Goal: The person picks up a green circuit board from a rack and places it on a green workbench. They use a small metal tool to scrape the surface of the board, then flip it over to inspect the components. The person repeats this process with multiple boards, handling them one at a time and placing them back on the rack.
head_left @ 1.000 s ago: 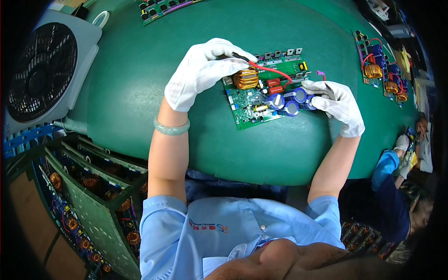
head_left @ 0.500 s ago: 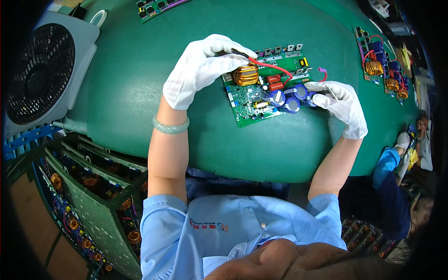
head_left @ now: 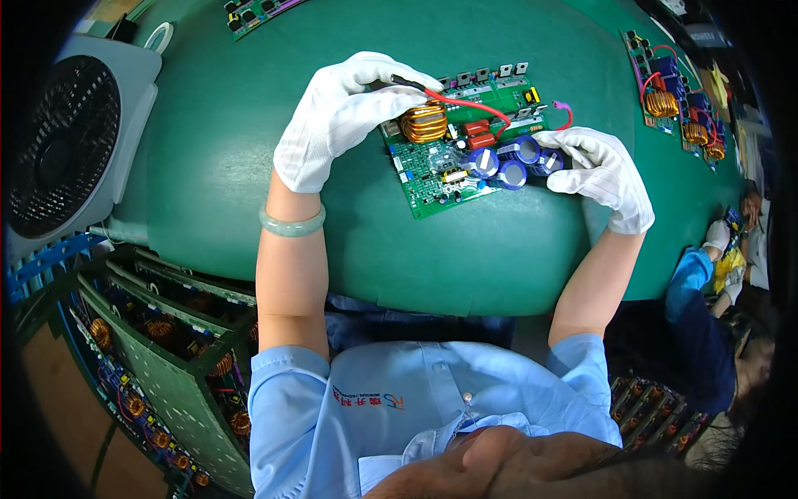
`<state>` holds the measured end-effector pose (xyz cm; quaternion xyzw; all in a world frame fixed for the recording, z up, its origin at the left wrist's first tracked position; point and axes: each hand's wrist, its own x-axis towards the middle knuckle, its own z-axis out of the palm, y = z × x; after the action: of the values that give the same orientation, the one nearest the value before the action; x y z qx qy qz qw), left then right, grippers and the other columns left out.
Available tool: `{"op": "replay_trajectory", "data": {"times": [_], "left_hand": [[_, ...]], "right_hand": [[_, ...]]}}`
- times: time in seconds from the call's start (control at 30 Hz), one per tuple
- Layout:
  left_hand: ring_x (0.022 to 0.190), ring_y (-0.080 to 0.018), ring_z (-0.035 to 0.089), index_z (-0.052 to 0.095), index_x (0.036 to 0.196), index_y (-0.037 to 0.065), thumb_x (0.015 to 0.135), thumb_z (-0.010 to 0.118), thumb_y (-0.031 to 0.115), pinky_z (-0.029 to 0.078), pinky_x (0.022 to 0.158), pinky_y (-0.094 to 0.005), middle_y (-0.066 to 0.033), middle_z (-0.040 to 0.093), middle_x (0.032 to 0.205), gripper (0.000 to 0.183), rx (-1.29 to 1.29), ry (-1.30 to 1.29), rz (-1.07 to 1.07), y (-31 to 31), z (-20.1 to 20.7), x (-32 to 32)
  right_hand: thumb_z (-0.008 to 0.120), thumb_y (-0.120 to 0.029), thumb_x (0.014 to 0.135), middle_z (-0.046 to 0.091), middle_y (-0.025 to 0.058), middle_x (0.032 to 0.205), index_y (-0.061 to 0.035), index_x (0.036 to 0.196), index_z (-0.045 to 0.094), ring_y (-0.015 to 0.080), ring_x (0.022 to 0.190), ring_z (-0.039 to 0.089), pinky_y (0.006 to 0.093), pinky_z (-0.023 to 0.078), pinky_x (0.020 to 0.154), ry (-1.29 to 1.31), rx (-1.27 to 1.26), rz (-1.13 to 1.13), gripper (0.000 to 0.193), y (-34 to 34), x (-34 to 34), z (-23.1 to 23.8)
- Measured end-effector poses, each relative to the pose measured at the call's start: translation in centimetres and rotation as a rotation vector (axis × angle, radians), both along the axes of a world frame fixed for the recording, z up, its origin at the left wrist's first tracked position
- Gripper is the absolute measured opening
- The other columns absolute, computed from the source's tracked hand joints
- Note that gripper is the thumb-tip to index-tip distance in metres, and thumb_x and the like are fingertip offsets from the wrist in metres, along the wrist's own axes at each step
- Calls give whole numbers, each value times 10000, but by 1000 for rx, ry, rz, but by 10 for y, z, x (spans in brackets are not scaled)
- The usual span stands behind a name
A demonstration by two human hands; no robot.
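Observation:
A green circuit board (head_left: 432, 179) lies on the green table (head_left: 216, 150), carrying a copper coil (head_left: 424, 122), blue capacitors (head_left: 515, 162) and a red wire (head_left: 474, 104). My left hand (head_left: 345, 116), in a white glove, pinches the near end of the red wire above the coil. My right hand (head_left: 603, 170), also gloved, grips the board's right edge beside the capacitors.
A grey fan (head_left: 62, 141) stands at the left. Racks of circuit boards (head_left: 158, 349) sit at lower left. More boards lie at the far right (head_left: 673, 96) and the top (head_left: 253, 12). Another person in blue (head_left: 706, 316) is at the right.
Both hands and the board stay in nearly the same place; my left hand has shifted slightly along the red wire.

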<state>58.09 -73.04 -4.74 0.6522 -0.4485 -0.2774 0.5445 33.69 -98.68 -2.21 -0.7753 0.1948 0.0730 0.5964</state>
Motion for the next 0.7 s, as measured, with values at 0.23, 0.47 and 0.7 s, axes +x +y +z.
{"op": "replay_trajectory", "data": {"times": [0.23,0.47,0.7], "left_hand": [[885,-133,647,770,1058,65,872,744,107,532,834,-271,-53,705,1021,193,-97,22,34,-4,-11,-3],[1016,-160,659,720,1070,-13,888,684,3,535,911,-286,-89,698,1121,186,-71,-19,7,-2,-7,-5],[1019,-163,658,705,1094,-15,903,675,8,525,933,-289,-93,703,1128,195,-72,37,6,-3,-10,-6]], "right_hand": [[882,-83,696,688,37,1059,-4,1202,699,116,978,614,273,499,900,-13,-69,41,545,1,2,2],[876,-73,695,679,21,993,-15,1178,704,102,921,600,261,497,849,-12,-149,50,516,0,2,-1],[900,-122,697,670,-12,990,-48,1188,713,91,908,584,249,487,808,47,-50,5,531,1,2,-2]]}}
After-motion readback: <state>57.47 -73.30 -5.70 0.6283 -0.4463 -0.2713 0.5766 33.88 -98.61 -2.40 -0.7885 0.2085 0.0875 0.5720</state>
